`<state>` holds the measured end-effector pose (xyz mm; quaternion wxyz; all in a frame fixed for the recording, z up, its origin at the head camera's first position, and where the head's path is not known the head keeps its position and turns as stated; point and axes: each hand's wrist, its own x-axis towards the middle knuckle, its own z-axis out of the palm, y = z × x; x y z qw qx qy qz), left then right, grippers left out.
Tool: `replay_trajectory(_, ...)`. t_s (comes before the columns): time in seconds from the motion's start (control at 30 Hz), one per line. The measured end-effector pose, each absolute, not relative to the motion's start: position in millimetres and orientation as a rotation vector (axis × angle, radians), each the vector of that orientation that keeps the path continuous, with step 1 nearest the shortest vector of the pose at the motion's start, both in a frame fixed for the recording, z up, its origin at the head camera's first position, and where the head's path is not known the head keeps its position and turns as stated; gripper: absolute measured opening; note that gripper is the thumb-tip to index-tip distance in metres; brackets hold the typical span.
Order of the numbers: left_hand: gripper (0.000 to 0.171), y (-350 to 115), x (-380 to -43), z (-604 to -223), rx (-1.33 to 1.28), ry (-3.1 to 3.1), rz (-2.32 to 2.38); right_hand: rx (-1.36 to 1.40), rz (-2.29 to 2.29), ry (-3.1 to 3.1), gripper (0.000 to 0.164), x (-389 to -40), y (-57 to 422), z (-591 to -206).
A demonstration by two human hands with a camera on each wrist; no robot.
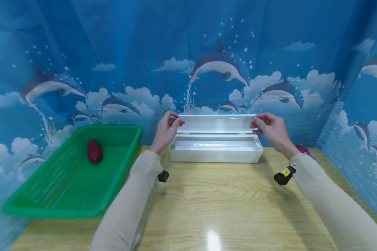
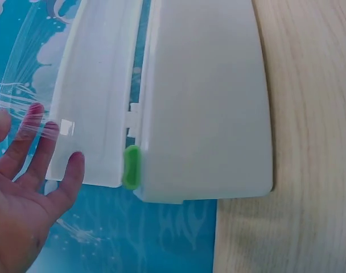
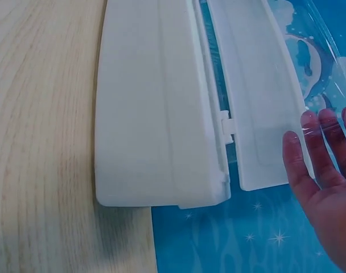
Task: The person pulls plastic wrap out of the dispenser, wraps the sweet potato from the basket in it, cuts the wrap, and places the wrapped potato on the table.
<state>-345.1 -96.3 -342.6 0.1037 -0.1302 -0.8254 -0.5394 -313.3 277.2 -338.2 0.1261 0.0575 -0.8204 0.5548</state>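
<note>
In the head view, a person's left hand [image 1: 166, 131] and right hand [image 1: 274, 131] flank the raised lid [image 1: 215, 124] of a white box [image 1: 215, 156] at the bench's [image 1: 232, 198] far edge, what looks like a roll [image 1: 215, 143] lying inside; over the bench's left edge, a green basket [image 1: 66, 213] holds one dark-red rounded object [image 1: 95, 151], and a maroon thing [image 1: 303, 150] sits toward the far-right corner. In the left wrist view, thumb and fingers pinch clear film [image 2: 13, 105], creased beside the lid; a green tab [image 2: 131, 166] marks the box's end. In the right wrist view, the right hand's grip pinches the film near the lid's outer edge. From where I stand, opening the box and drawing film look done; the film covers nothing in sight, the lid awaits closing, and I cannot tell whether the sheet is cut.
</note>
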Motion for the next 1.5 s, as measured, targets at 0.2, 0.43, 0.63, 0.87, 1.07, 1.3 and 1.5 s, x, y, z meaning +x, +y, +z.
replay_trajectory(0.2,0.025,-98,-344,-334,-0.42,-2.416,-1.617,0.115,1.584,-2.386,0.044,-314,276,-331)
replay_trajectory(0.43,0.029,-101,-341,-324,-0.489,-2.419,-1.687,0.097,1.624,-2.332,0.048,-311,276,-321)
replay_trajectory(0.63,0.029,-104,-339,-315,-0.491,-2.442,-1.642,0.105,1.643,-2.306,0.048,-310,274,-312)
replay_trajectory(0.87,0.029,-104,-337,-300,-0.52,-2.447,-1.663,0.097,1.631,-2.296,0.048,-306,274,-299)
replay_trajectory(1.07,0.027,-105,-336,-289,-0.546,-2.452,-1.633,0.086,1.598,-2.307,0.047,-307,275,-290)
replay_trajectory(1.3,0.026,-106,-337,-282,-0.549,-2.432,-1.621,0.102,1.615,-2.29,0.047,-307,275,-280)
replay_trajectory(1.5,0.028,-106,-337,-277,-0.539,-2.434,-1.63,0.095,1.614,-2.289,0.046,-307,275,-274)
